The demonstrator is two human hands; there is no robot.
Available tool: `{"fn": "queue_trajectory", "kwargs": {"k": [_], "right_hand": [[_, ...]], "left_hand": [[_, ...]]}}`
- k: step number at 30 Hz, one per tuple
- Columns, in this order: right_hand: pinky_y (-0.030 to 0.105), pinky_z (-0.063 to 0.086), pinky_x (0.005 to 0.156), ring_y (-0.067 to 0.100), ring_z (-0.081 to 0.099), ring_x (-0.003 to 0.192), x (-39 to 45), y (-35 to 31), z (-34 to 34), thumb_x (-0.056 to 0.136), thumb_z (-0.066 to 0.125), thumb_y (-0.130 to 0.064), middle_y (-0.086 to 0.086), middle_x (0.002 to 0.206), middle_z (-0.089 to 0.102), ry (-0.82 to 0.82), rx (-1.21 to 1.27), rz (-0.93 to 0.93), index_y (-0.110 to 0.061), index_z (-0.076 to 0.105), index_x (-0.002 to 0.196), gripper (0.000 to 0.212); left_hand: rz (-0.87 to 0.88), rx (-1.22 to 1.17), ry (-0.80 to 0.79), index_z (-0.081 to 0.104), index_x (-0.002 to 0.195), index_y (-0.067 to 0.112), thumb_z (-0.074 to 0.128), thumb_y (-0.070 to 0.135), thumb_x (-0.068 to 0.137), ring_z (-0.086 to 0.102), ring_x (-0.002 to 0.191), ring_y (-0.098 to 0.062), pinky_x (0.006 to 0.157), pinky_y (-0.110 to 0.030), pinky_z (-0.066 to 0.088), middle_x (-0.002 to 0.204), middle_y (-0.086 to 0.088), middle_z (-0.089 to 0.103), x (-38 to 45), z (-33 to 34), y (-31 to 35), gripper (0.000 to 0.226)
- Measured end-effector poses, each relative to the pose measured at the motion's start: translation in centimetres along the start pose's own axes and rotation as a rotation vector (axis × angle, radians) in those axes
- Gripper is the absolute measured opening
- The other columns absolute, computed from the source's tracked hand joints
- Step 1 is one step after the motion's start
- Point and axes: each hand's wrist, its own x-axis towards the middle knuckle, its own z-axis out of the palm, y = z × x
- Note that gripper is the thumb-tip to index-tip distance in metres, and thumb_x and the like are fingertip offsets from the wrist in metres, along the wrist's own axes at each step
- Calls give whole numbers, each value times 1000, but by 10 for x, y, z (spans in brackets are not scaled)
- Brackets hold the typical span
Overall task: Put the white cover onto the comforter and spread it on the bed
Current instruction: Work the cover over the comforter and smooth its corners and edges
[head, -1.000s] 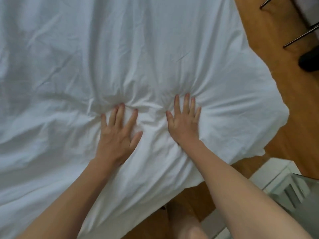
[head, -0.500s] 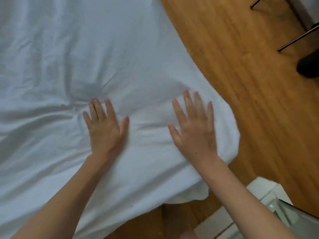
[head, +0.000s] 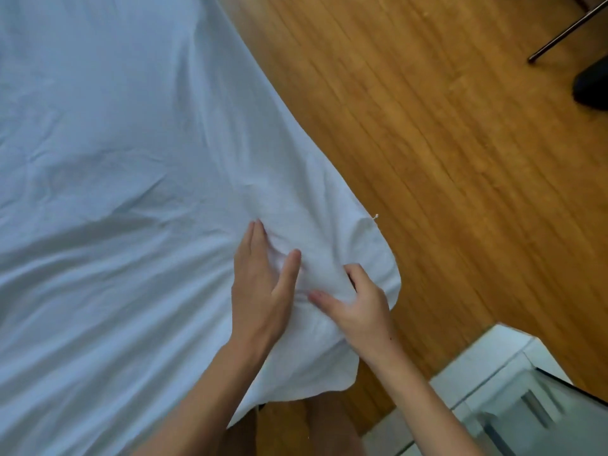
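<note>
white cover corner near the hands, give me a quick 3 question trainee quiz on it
1. True or false: the left hand lies with straight fingers on the white cover.
2. What does the right hand do to the cover's corner? A) hovers above it B) grips a bunched fold C) rests on the wooden floor
3. Fill in: past the corner, a small white thread end sticks out over the ____.

Key: 1 true; 2 B; 3 floor
</note>
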Motion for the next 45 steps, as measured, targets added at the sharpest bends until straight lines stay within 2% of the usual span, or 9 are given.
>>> {"fn": "queue_trajectory", "kwargs": {"k": [5,14,20,25,31,35,39,42,45], "right_hand": [[21,43,63,3,55,75,19,8,-22,77,58,-66,-14,79,59,333,-158,-26,-31,56,92,38],[23,32,75,16,46,114,25,28,-20,81,50,-69,-1,132,44,260,-824,201,-21,39,138,75],[25,39,61,11,55,79,-13,46,-23,80,54,-68,-5,98,59,371,-565,574,-19,54,113,59],[30,46,58,15,60,61,-25,61,-13,91,60,-43,4,72,66,308,236,762,-8,65,79,38],[31,34,58,22,43,64,-22,35,-19,98,54,-19,9,69,51,560,492,378,1,58,72,33],[21,22,47,7,25,47,-50,4,-24,96,56,-19,-8,47,30,586,303,94,-24,35,47,54],[21,16,44,1,21,45,-92,-21,-35,89,51,-29,-14,48,25,624,122,-162,-19,32,53,42],[16,16,45,-2,21,45,-105,-26,-36,89,51,-20,-14,51,24,650,-55,-368,-18,31,54,40],[23,24,46,1,30,46,-85,-3,-38,89,54,-27,-13,48,31,761,-64,-116,-14,35,54,42]], "left_hand": [[-81,9,80,37,145,23,31,63,87,33,135,-5,113,-32,30,147,9,39,-19,4,11,71],[5,127,35,45,138,22,31,58,90,40,125,-4,97,-21,33,138,10,44,-32,0,5,62],[-2,89,89,51,130,18,34,53,90,48,118,-9,93,-25,40,129,8,50,-27,4,0,56],[-2,94,129,52,128,16,35,49,92,49,116,-11,93,-25,39,127,6,51,-28,11,-5,52],[24,149,145,51,131,11,32,46,92,47,118,-15,97,-24,35,129,0,51,-28,13,-5,55],[101,242,117,39,143,4,28,39,95,34,133,-20,111,-21,20,146,-10,40,-30,20,0,60],[201,337,-8,12,152,-1,8,45,102,6,149,-19,121,-26,5,161,-14,8,-32,34,0,68],[254,456,-23,12,151,-4,31,25,103,6,149,-28,120,-42,15,159,-22,10,-28,38,-4,60],[277,501,-22,13,150,-4,41,13,95,12,147,-34,119,-46,21,157,-25,15,-27,37,-3,64]]}}
